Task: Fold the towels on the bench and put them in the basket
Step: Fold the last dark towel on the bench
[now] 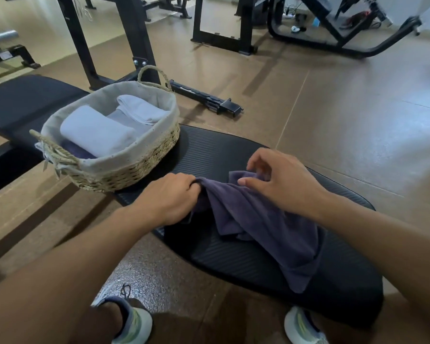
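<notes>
A crumpled purple towel [258, 224] lies on the black padded bench [233, 155]. My left hand [169, 197] is closed on the towel's left corner. My right hand [278, 180] pinches the towel's upper edge between thumb and fingers. Left of my hands, a woven basket [124, 167] with a grey cloth lining stands on the bench. It holds two folded white towels [94, 132] and a folded purple one [77, 151] partly hidden beneath them.
Black gym machine frames [134, 38] stand behind the basket and further back on the brown floor. A black bar [204, 98] lies on the floor beyond the bench. My two shoes [132, 321] are at the bottom edge.
</notes>
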The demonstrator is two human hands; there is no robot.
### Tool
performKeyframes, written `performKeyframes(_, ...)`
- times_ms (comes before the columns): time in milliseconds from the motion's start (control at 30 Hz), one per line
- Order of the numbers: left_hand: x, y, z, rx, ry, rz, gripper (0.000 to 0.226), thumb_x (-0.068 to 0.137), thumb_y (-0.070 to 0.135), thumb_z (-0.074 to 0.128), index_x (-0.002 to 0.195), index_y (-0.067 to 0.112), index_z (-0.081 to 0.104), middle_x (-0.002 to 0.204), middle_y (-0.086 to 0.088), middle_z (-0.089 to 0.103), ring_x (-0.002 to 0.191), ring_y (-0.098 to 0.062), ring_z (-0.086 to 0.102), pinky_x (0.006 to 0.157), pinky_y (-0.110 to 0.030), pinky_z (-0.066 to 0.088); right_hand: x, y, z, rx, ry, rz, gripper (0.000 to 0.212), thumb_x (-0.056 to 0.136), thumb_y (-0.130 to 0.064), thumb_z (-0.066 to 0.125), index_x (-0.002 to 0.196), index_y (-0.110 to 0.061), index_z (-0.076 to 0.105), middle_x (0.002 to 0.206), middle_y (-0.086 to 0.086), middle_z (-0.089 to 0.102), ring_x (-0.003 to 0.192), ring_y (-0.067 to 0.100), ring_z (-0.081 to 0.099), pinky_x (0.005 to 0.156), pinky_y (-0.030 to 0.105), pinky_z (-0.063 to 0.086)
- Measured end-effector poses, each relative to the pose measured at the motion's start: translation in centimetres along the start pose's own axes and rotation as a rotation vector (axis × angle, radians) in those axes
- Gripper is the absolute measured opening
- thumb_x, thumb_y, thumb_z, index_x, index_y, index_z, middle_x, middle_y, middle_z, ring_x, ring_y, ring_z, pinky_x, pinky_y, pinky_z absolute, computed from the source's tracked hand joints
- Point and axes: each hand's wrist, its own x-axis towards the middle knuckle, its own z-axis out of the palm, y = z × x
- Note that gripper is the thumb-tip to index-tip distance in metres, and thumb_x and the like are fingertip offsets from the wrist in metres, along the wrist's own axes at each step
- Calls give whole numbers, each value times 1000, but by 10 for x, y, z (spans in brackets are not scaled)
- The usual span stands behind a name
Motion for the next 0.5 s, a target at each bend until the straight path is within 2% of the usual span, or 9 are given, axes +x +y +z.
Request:
performKeyframes(100, -1, 2, -6, -7, 52, -80, 40, 95, 40, 32, 64, 20, 45, 99, -14, 68, 96, -37, 61, 70, -38, 37, -6, -10, -4, -107, -173, 30, 35, 82, -65, 64, 74, -31, 59, 63, -15, 60, 63, -1, 55, 58, 27, 42)
performKeyframes(167, -2, 1, -12, -19, 87, -122, 43, 96, 38, 35, 60, 17, 45, 81, -8, 61, 85, -36, 59, 66, -38, 36, -11, -16, -2, -266, -372, 34, 44, 79, -75, 60, 74, -31, 58, 63, -15, 60, 64, -2, 54, 57, 26, 40)
performKeyframes(233, -3, -1, -17, -20, 136, -138, 42, 95, 37, 37, 59, 17, 46, 72, -2, 55, 77, -33, 55, 64, -37, 37, -15, -18, 0, -346, -493, 33, 51, 72, -83, 59, 82, -33, 55, 70, -16, 59, 69, 0, 54, 60, 28, 43)
performKeyframes(333, -2, -5, -21, -22, 193, -146, 38, 96, 34, 38, 63, 18, 49, 79, -4, 59, 79, -33, 54, 67, -38, 40, -16, -16, 3, -382, -475, -3, 64, 59, -89, 61, 95, -38, 47, 82, -17, 59, 77, 6, 57, 67, 31, 47)
performKeyframes(400, -2, -8, -22, -43, 202, -161, 37, 97, 31, 38, 65, 16, 51, 82, -6, 61, 80, -34, 55, 68, -38, 40, -17, -17, 3, -401, -475, -46, 67, 58, -85, 66, 101, -38, 44, 87, -19, 54, 82, 7, 53, 67, 31, 45)
performKeyframes(500, -1, -13, -24, -112, 227, -201, 39, 95, 27, 37, 59, 14, 45, 77, -12, 59, 78, -38, 56, 67, -40, 40, -18, -15, 1, -375, -536, -130, 77, 60, -77, 74, 119, -39, 42, 106, -19, 48, 98, 8, 47, 83, 30, 46)
